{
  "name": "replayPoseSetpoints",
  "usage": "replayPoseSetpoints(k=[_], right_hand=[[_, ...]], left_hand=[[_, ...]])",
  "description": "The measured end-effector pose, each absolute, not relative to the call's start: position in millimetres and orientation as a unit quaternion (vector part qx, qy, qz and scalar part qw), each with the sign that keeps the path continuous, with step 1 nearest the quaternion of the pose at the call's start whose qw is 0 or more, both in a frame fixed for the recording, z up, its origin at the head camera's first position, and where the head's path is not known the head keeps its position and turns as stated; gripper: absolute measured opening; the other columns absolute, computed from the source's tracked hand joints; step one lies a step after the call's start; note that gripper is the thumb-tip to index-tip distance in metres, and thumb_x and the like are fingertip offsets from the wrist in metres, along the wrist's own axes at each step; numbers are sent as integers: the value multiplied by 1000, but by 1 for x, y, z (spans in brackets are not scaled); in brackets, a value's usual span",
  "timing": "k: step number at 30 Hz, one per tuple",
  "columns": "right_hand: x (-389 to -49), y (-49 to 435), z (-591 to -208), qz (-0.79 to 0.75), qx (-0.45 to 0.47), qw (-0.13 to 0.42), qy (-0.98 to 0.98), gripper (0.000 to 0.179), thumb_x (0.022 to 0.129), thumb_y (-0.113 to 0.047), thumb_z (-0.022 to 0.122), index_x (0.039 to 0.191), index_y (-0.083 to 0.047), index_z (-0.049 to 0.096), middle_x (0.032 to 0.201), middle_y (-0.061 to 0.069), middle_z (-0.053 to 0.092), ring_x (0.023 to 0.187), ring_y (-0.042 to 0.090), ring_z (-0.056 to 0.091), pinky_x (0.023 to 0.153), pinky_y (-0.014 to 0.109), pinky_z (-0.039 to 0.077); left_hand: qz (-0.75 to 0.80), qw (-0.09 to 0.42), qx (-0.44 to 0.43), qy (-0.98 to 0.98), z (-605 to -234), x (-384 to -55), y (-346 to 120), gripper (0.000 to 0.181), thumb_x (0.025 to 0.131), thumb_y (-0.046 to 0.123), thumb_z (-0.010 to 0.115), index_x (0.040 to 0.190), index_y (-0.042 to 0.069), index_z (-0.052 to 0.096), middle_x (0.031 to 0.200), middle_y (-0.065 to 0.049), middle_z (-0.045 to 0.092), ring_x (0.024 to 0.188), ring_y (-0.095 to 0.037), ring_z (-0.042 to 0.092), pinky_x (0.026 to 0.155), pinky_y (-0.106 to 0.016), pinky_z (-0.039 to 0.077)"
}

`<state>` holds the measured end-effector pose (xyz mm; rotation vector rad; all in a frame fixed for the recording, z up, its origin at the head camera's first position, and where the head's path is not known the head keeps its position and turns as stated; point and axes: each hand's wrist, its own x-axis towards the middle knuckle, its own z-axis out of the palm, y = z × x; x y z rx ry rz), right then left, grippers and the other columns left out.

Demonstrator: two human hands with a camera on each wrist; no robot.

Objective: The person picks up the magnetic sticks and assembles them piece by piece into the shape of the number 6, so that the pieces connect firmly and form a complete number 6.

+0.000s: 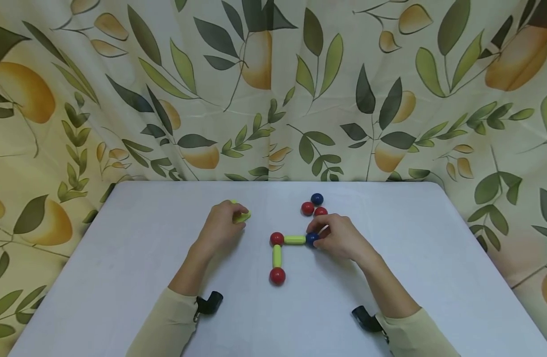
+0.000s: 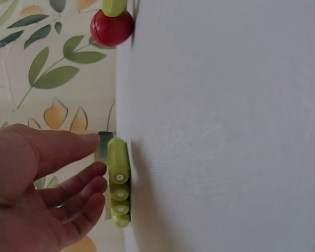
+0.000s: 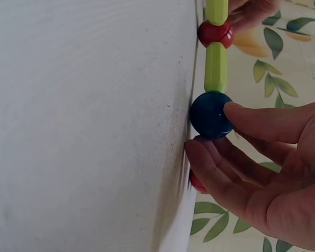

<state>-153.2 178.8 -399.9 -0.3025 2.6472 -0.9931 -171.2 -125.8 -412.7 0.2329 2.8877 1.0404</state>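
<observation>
My right hand (image 1: 340, 239) pinches a blue ball (image 1: 311, 240) between thumb and fingers. That ball sits at the right end of a green rod (image 1: 295, 240); a red ball (image 1: 277, 238) is at the rod's other end. From this red ball a second green rod (image 1: 277, 256) runs toward me to another red ball (image 1: 277, 276), making an L shape. At the left, my left hand (image 1: 223, 222) is beside several loose green rods (image 2: 118, 163) lying side by side. In the left wrist view its thumb and fingertips are close to the rods, apart from each other.
Behind the right hand lie a loose blue ball (image 1: 317, 199), a red ball (image 1: 307, 208) and a second red ball (image 1: 320, 211), partly covered by the fingers. A leaf-patterned curtain (image 1: 282, 109) hangs behind the far edge of the white table (image 1: 139, 238).
</observation>
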Motion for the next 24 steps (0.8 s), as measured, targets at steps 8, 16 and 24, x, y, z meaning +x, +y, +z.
replayPoseSetpoints(k=[8,16,24], right_hand=[[-153,177,-401,-348,-105,149,919,25,86,-1,80,109,-10,76,103,9,70,92,23,64,78,34,60],[-154,176,-400,-346,-104,151,920,25,86,-2,80,109,-10,76,103,9,70,92,23,64,78,34,61],[-154,177,-398,-344,-106,149,921,25,85,-2,80,108,-10,76,103,9,70,92,23,65,78,34,61]], left_hand=[[303,27,88,949,-420,-175,-127,36,87,2,79,123,2,74,104,-14,65,93,-25,58,87,-41,53],[300,29,85,950,-422,-173,-126,31,86,2,78,116,2,76,99,-11,62,91,-24,57,85,-40,52],[294,18,86,952,-421,-172,-123,16,84,0,77,100,5,78,100,-9,64,93,-25,59,86,-41,53]])
